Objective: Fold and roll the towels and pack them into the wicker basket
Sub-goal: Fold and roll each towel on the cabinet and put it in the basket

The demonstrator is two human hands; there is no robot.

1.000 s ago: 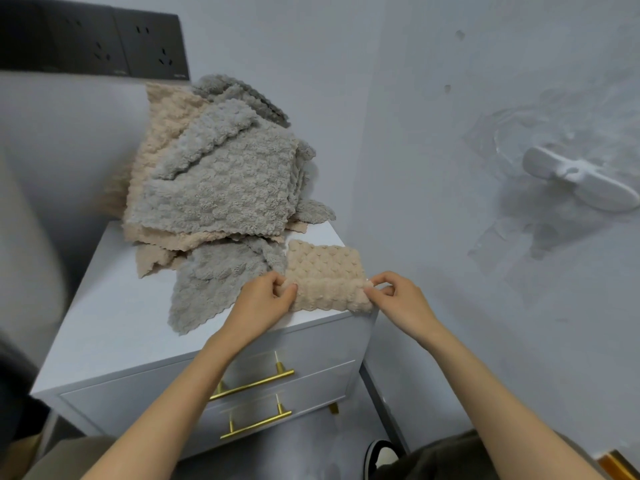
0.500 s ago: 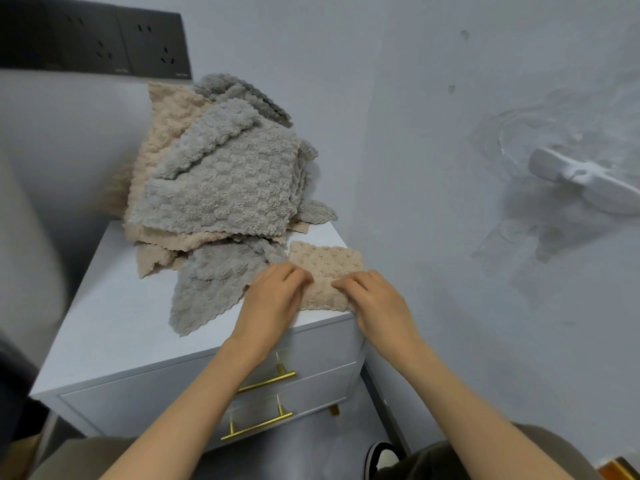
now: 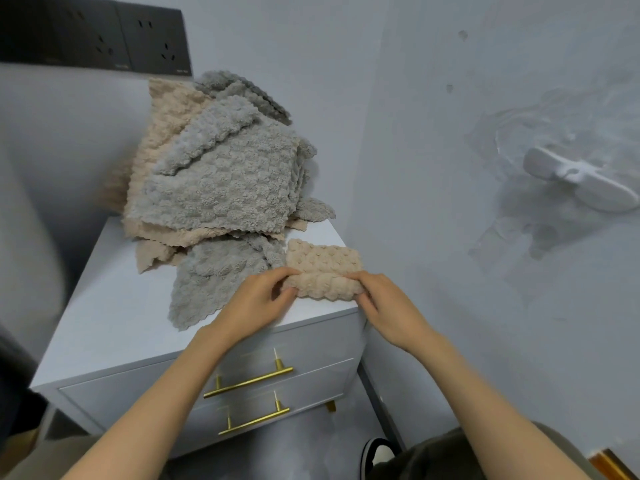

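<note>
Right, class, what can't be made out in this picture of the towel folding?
Head view only.
Wicker basket: outside the frame.
Beige towel: how far rolled, its ends covered by the left hand and right hand.
Towel pile: count, lower ones buried.
Shoe: cut by the bottom edge.

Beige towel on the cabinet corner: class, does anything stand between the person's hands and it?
Nothing visible does: the left hand and right hand both grip the beige towel, one at each end of its rolled edge. The wicker basket is not in view.
</note>
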